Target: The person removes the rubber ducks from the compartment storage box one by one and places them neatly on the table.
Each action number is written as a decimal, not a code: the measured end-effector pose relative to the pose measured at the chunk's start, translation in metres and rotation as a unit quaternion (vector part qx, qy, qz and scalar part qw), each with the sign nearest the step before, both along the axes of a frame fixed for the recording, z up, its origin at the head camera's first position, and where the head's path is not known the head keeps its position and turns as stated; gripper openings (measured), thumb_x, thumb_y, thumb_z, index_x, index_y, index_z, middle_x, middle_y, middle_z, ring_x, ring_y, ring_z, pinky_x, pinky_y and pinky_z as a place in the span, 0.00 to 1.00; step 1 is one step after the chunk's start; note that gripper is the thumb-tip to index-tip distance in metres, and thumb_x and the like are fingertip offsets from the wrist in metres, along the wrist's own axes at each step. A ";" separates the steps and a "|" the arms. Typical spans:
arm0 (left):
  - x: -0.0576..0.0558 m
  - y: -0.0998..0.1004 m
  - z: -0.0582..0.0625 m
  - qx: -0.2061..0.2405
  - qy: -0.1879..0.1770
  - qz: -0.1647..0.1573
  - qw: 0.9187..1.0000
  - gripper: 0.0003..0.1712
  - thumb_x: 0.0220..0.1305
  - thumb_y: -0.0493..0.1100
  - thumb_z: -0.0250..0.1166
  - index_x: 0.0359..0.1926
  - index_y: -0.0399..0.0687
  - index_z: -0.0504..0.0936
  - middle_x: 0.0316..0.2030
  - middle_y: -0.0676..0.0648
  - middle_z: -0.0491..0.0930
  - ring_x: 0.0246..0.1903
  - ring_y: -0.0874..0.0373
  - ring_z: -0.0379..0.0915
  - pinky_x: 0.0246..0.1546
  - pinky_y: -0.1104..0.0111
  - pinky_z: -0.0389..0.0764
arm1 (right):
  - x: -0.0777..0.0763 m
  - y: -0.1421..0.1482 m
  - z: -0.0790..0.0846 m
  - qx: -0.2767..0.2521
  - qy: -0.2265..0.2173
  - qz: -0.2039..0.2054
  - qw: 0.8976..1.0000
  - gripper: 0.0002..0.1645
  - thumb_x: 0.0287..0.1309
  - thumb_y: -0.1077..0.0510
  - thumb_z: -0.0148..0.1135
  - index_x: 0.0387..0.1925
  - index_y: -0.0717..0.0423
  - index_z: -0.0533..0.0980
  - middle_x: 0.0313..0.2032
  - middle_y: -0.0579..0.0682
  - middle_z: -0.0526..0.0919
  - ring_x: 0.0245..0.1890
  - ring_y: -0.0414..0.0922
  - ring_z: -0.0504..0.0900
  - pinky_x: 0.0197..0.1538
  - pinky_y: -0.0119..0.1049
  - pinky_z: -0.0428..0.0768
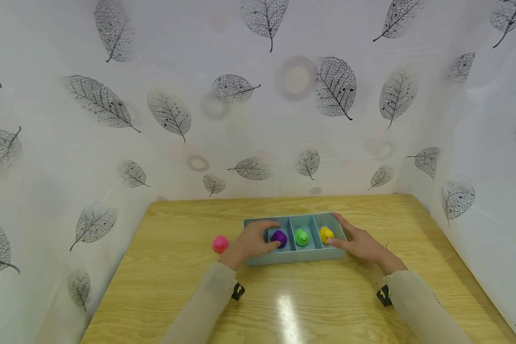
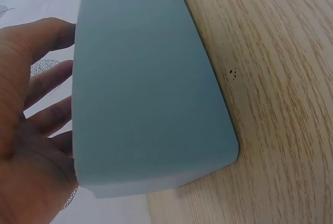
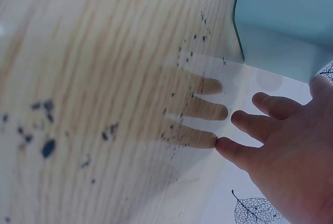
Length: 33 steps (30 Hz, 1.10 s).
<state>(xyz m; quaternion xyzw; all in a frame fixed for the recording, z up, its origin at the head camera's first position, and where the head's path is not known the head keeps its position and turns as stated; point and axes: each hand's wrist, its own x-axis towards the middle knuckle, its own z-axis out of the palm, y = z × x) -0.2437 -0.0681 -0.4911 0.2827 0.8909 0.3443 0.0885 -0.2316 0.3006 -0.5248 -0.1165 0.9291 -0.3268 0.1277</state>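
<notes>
One purple toy point(image 1: 279, 238) in the box point(image 1: 301, 256), our left hand point(image 1: 254, 238) astride it, thumb and fingers apart; our right hand point(image 1: 358, 242), fingers spread, at the right end; likely we're placing purple, next calls for reaching left to the pink duck point(image 1: 220, 244)

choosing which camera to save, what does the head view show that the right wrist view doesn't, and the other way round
Only the head view shows the left hand, pink duck, purple toy, green duck and yellow duck. Only the right wrist view shows finger reflections on the table. Both show the right hand, box, table and leaf-print sheet.
</notes>
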 end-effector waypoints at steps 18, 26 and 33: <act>-0.007 0.010 -0.007 -0.039 -0.006 -0.012 0.999 0.32 0.65 0.40 0.73 0.69 0.42 0.78 0.66 0.41 0.80 0.66 0.44 0.77 0.66 0.52 0.80 | 0.001 -0.002 0.004 -0.006 -0.004 0.003 1.000 0.57 0.71 0.30 0.59 0.85 0.30 0.36 0.82 0.69 0.48 0.75 0.80 0.57 0.68 0.79 0.64; -0.009 0.017 -0.004 -0.070 -0.008 -0.011 0.997 0.34 0.62 0.38 0.75 0.69 0.42 0.78 0.67 0.39 0.79 0.68 0.41 0.75 0.71 0.50 0.76 | 0.001 0.000 0.000 -0.007 0.002 -0.002 1.000 0.57 0.71 0.30 0.59 0.85 0.29 0.36 0.82 0.70 0.50 0.74 0.80 0.59 0.67 0.79 0.65; -0.013 0.022 -0.007 -0.085 -0.002 -0.021 0.996 0.33 0.62 0.39 0.75 0.68 0.42 0.78 0.65 0.39 0.81 0.68 0.42 0.75 0.72 0.51 0.75 | 0.001 0.001 0.000 -0.007 0.003 -0.003 1.000 0.57 0.71 0.30 0.60 0.85 0.29 0.36 0.81 0.71 0.51 0.74 0.80 0.59 0.68 0.79 0.65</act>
